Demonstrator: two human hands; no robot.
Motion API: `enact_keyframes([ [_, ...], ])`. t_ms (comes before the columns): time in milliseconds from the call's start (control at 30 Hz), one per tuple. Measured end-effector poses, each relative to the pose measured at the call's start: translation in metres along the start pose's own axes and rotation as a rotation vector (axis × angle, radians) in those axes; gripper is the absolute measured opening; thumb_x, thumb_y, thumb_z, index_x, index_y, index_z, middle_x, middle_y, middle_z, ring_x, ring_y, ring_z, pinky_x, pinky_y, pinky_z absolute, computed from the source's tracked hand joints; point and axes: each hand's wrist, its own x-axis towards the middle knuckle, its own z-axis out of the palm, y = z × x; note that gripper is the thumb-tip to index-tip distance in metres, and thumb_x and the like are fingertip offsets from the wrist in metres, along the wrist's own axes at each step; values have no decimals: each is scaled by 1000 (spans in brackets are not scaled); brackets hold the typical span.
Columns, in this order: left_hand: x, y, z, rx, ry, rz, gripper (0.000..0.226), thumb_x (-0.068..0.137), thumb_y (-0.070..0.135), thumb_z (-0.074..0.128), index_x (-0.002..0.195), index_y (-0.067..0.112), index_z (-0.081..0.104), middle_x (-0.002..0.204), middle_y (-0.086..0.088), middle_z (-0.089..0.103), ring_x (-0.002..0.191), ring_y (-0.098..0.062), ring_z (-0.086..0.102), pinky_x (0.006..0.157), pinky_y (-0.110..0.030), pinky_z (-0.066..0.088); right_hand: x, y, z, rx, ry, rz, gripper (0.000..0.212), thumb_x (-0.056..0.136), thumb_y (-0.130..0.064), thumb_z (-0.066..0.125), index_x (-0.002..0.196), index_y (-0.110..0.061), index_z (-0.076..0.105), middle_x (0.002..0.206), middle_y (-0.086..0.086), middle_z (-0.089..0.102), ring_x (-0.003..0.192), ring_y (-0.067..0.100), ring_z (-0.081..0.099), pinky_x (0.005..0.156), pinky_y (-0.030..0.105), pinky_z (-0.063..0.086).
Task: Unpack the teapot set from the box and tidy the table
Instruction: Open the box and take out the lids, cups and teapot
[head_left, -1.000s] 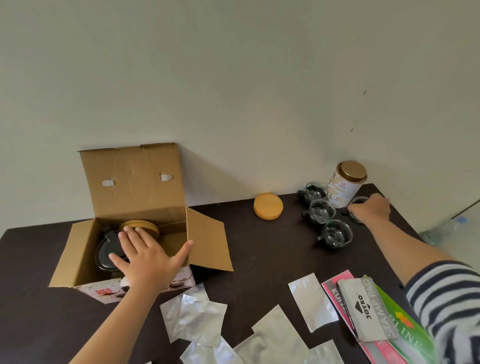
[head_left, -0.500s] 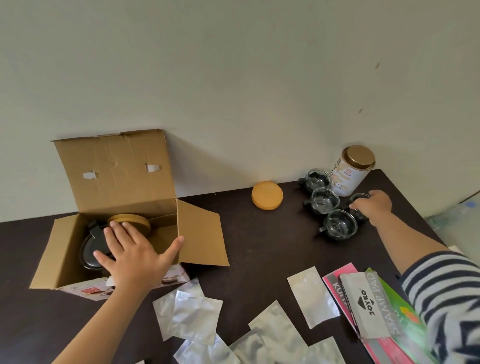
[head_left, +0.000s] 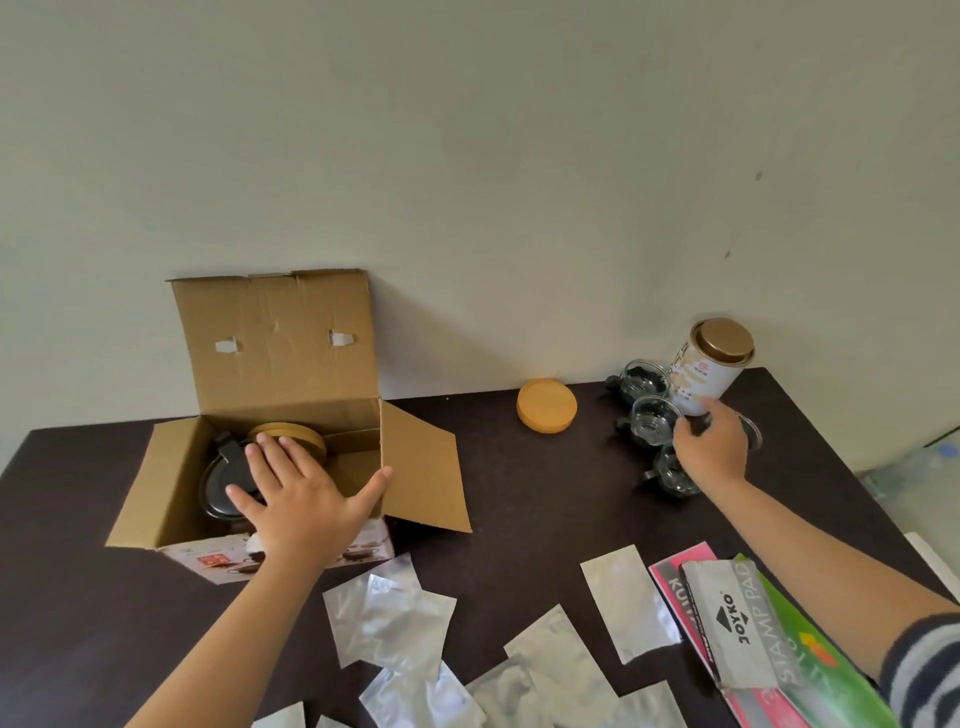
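Note:
An open cardboard box (head_left: 275, 343) stands at the left of the dark table (head_left: 545, 509). Inside it lies a glass teapot with a dark lid (head_left: 221, 486), and a round wooden lid (head_left: 293, 435) sits behind that. My left hand (head_left: 306, 499) is spread flat over the box's front edge and the teapot, fingers apart. Three glass cups with dark handles (head_left: 649, 418) stand at the back right. My right hand (head_left: 714, 447) curls over a fourth glass cup (head_left: 751, 435); only its rim shows.
A white tin with a gold lid (head_left: 709, 371) stands behind the cups. A round wooden coaster (head_left: 546, 411) lies mid-table by the wall. Several silver foil pouches (head_left: 389, 618) litter the near side. A stamp pad packet (head_left: 730, 631) rests on pink and green booklets (head_left: 815, 675).
My right hand has drawn slightly nearer, still closed over the rightmost cup. My left hand stays spread over the box. The view has shifted a little.

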Motion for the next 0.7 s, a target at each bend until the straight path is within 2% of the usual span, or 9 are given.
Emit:
enact_keyframes([
  [200, -4, -2, -5, -41, -21, 5, 129, 60, 96, 5, 150, 4, -5, 158, -15, -11, 145, -32, -12, 113, -58, 0, -104, -73, 40, 128, -330, -238, 43, 89, -14, 63, 131, -8, 55, 130, 3, 57, 120, 16, 53, 97, 24, 39],
  [267, -4, -4, -10, -75, -51, 11, 128, 60, 95, 9, 150, 5, -5, 158, -14, -11, 145, -31, -13, 113, -57, -2, -130, -103, 56, 199, -458, -277, 40, 90, -14, 62, 129, -11, 57, 127, -1, 59, 116, 10, 55, 96, 21, 42],
  [400, 2, -17, -24, -71, -79, 41, 112, 70, 89, 14, 151, 11, 9, 159, -11, 3, 146, -31, 1, 114, -57, 2, -168, -170, 84, 339, -605, -268, 33, 91, -13, 59, 124, -12, 59, 120, -3, 62, 106, 6, 59, 81, 7, 43],
  [467, 6, -30, -29, -3, -48, 111, 96, 78, 82, 20, 148, 16, 20, 157, -9, 16, 144, -32, 14, 114, -56, 9, -180, -199, 100, 382, -652, -207, 32, 91, -17, 60, 122, -15, 60, 116, -4, 64, 103, 6, 59, 84, 12, 44],
  [567, 14, -53, -31, 46, 1, 230, 75, 85, 73, 27, 142, 25, 29, 151, -8, 27, 139, -31, 24, 114, -55, 16, -194, -231, 121, 411, -778, -52, 29, 90, -25, 59, 119, -18, 61, 114, -2, 66, 107, 11, 61, 95, 28, 48],
  [633, 19, -70, -31, 77, 24, 235, 73, 86, 71, 25, 143, 26, 28, 152, -8, 24, 141, -30, 19, 114, -56, 13, -198, -245, 137, 366, -851, 34, 27, 91, -28, 58, 114, -13, 62, 116, 4, 66, 110, 16, 61, 98, 34, 48],
  [700, 24, -84, -27, 92, 16, 190, 79, 85, 74, 19, 147, 24, 22, 157, -8, 15, 145, -29, 9, 113, -56, 7, -199, -254, 159, 348, -918, 153, 43, 91, -32, 59, 121, -2, 57, 125, 14, 62, 116, 25, 58, 102, 39, 46],
])
